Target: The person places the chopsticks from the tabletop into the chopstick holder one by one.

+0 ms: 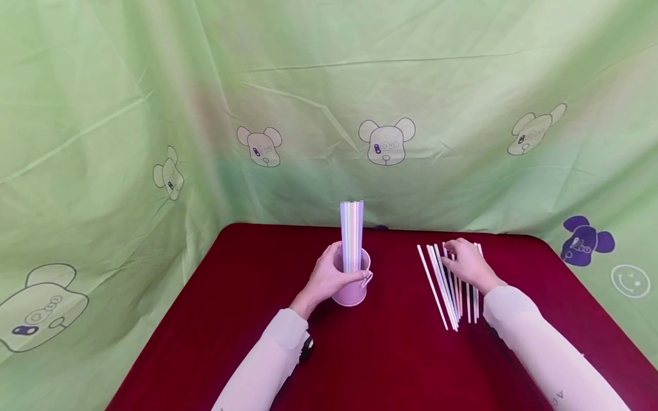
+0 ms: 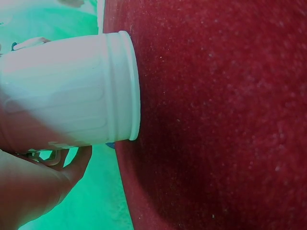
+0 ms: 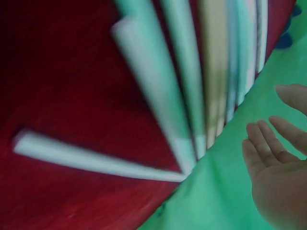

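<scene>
My left hand [image 1: 334, 275] grips a small pink cup [image 1: 351, 295] with a little side handle, thumb across its front and fingers round the far side. A tight bundle of pastel straws [image 1: 352, 234] stands upright inside it. In the left wrist view the ribbed cup [image 2: 62, 91] appears sideways, its base by the red cloth. To the right, my right hand [image 1: 469, 264] is over the far ends of several loose straws [image 1: 437, 282] lying on the cloth. The right wrist view shows that hand [image 3: 276, 167] with relaxed, parted fingers and nothing between them, beside the straws [image 3: 216, 72].
A dark red cloth [image 1: 216, 331] covers the table. Green fabric [image 1: 319, 74] printed with bear heads hangs behind and along both sides, close to the table's back edge. One straw [image 1: 432, 285] lies slightly apart at the left of the loose group.
</scene>
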The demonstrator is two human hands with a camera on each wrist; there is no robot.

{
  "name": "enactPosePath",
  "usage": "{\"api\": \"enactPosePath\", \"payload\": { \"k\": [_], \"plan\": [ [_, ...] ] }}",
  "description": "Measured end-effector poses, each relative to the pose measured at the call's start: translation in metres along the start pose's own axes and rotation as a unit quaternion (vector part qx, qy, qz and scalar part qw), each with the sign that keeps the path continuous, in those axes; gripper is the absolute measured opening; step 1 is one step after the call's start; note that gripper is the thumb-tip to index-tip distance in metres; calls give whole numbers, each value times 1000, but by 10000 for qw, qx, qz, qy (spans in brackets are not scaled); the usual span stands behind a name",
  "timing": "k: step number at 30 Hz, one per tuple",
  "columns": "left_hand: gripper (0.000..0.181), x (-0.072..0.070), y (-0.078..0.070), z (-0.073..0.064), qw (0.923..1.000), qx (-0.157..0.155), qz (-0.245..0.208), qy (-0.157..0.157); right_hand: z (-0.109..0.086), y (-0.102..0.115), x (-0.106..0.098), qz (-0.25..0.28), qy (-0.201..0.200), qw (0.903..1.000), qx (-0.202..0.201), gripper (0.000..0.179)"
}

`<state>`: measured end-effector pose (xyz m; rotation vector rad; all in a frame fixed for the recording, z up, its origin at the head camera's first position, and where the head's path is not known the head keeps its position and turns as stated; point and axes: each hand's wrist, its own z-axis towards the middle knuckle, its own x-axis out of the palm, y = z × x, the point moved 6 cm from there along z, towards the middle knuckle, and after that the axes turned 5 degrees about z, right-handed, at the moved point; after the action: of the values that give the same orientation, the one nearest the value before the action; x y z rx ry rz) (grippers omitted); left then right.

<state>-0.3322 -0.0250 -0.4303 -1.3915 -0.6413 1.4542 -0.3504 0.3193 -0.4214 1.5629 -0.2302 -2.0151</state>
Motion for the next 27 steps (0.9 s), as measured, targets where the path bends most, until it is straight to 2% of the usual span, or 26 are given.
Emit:
{"api": "enactPosePath", "payload": {
  "k": [7, 11, 18, 27],
  "plan": [
    [83, 1, 1, 0, 10000, 18, -33, 10, -20, -43, -15, -233, -13, 9980, 580, 39],
    [82, 0, -1, 0, 9999, 44, -94, 10, -29, -59, -25, -326, -142, 9959, 832, 37],
    [83, 0, -2, -1, 10000, 40, -77, 13, -44, -79, -31, -287, -106, 9905, 1338, 39],
    [82, 2, 2, 0, 10000, 11, -10, 26, -50, -95, -34, -17, -61, 9770, 2133, 34]
  ]
}}
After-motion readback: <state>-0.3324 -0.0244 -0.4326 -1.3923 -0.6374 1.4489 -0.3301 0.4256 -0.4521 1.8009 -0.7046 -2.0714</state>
